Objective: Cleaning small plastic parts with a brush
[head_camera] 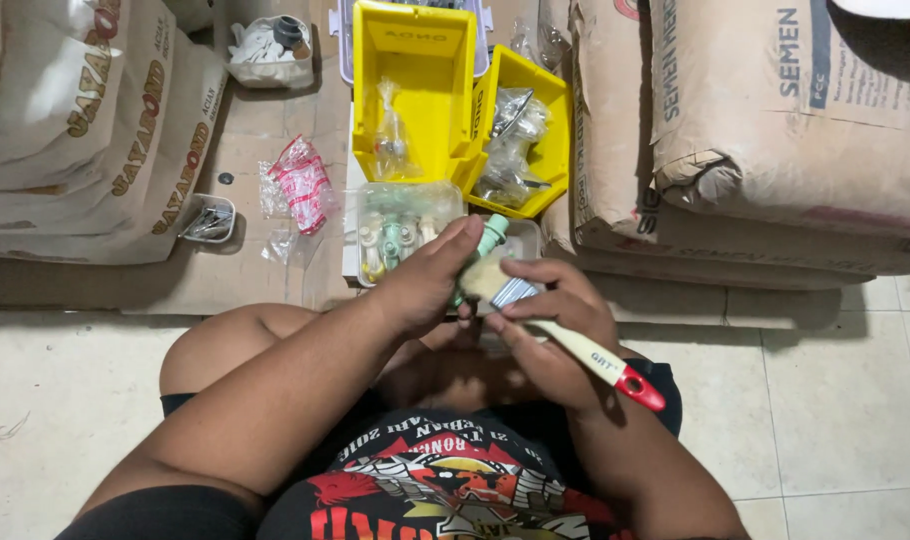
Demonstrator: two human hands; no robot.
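My left hand (427, 275) grips a small pale-green plastic fitting (491, 236), its tip poking up past my fingers. My right hand (555, 325) holds a paintbrush (585, 350) with a white handle and a red end. The brush's pale bristles and metal ferrule (495, 283) press against the fitting between both hands. I sit on the floor with my knees apart, the hands held above my lap.
A clear plastic box (405, 228) of similar green and white fittings lies just beyond my hands. Two yellow bins (415, 90) with bagged parts stand behind it. Stacked brown sacks (755, 130) flank both sides. A small tray of metal pieces (208, 220) and torn wrappers (300, 185) lie left.
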